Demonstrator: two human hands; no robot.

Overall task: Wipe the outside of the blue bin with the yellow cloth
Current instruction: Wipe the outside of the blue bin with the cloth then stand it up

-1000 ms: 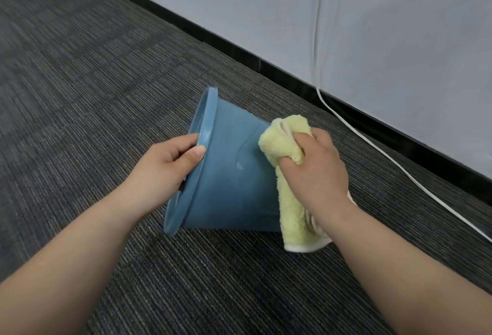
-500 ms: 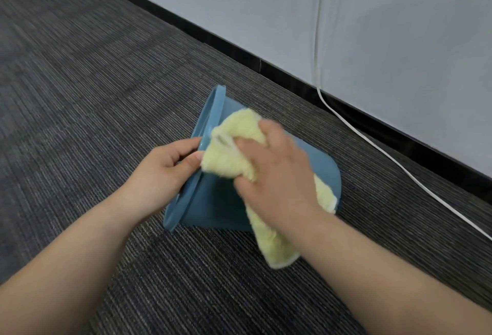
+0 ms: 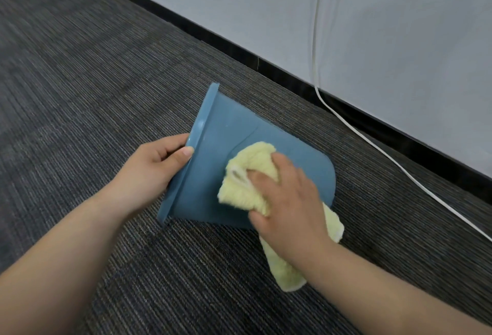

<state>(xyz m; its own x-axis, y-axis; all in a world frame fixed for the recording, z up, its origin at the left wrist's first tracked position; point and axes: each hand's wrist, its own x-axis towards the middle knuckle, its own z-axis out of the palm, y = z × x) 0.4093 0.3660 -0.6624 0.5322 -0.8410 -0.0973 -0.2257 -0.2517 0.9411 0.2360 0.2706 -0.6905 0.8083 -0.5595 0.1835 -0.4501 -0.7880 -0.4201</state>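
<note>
Your blue bin (image 3: 221,132) lies on its side on the carpet floor (image 3: 80,95), rim to your left and base to your right, near the black skirting board (image 3: 266,65). Your left hand (image 3: 157,167) grips the rim, thumb laid on the outer edge and fingers curled round to the inside. This grip and the bin's position are unchanged from half a second ago. Your right hand (image 3: 290,201) is closed over the bunched yellow cloth (image 3: 250,164), fingers curled into it, and presses it flat against the bin's outer wall. Half a second ago that hand and cloth were up against the rim, just beside your left thumb. They now sit further right, over the middle of the wall and toward the base end, leaving a bare strip of blue wall between cloth and rim. A loose tail of the cloth trails beneath your right wrist and down onto the carpet in front of the bin. A white cable (image 3: 315,63) runs down the wall (image 3: 372,28) and along the carpet behind the bin, apart from it.
</note>
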